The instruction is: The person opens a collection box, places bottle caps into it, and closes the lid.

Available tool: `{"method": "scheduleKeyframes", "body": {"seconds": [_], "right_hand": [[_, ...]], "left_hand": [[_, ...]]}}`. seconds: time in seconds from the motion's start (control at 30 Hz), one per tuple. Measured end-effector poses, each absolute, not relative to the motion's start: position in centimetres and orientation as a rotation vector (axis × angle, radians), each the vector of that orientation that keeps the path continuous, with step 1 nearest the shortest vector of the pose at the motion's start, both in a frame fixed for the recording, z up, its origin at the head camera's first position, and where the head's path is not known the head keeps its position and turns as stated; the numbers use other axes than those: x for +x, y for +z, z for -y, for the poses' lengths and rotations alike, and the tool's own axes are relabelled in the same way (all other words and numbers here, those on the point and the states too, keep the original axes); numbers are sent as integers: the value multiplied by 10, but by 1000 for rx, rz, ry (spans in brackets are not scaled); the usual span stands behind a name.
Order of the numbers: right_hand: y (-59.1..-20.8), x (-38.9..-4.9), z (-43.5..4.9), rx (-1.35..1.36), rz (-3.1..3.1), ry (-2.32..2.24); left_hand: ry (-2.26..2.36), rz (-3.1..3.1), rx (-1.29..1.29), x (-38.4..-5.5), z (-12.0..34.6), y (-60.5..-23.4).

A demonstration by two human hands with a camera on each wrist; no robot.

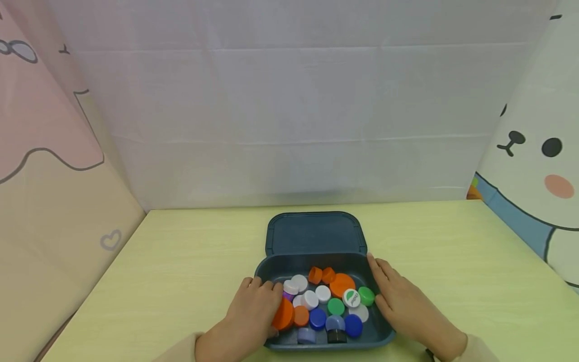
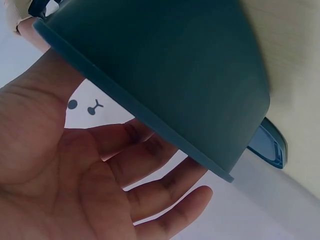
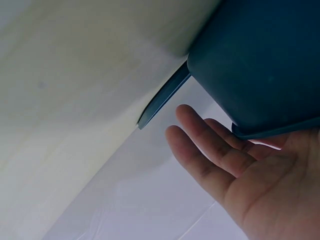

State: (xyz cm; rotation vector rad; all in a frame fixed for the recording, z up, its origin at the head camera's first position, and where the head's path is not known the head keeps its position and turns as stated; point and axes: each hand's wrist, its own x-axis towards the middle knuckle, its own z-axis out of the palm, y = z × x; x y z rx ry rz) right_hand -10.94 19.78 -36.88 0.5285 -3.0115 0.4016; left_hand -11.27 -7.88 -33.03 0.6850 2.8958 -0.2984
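Observation:
A dark blue box (image 1: pixel 334 347) of plastic bottle caps stands on the table. My left hand (image 1: pixel 246 314) lies over its left rim, fingers loosely bent, thumb and some fingertips hidden behind the rim in the left wrist view. A large orange cap (image 1: pixel 283 314) leans right beside that hand's thumb and index finger. My right hand (image 1: pixel 404 304) rests along the right rim with its fingers extended, nearest to a bright green cap (image 1: pixel 366 296). White caps (image 1: pixel 310 299), blue caps (image 1: pixel 317 319) and a black cap (image 1: pixel 336 336) lie loosely between the hands.
The box's lid (image 1: pixel 316 233) lies behind it, against its back edge. A pale yellow table (image 1: pixel 194 251) extends to both sides. Behind it hangs a white cloth (image 1: pixel 289 110), with printed cloths at left (image 1: pixel 54 211) and right (image 1: pixel 529 176).

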Motion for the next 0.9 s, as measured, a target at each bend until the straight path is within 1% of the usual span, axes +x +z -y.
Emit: {"method": "scheduleKeyframes", "body": {"seconds": [0.6, 0.9], "right_hand": [[-368, -110, -198, 530, 3025, 410], [-368, -110, -198, 527, 3025, 413]], "left_hand": [[-292, -2902, 730, -110, 82, -324], [-135, -2953, 771, -115, 85, -316]]}}
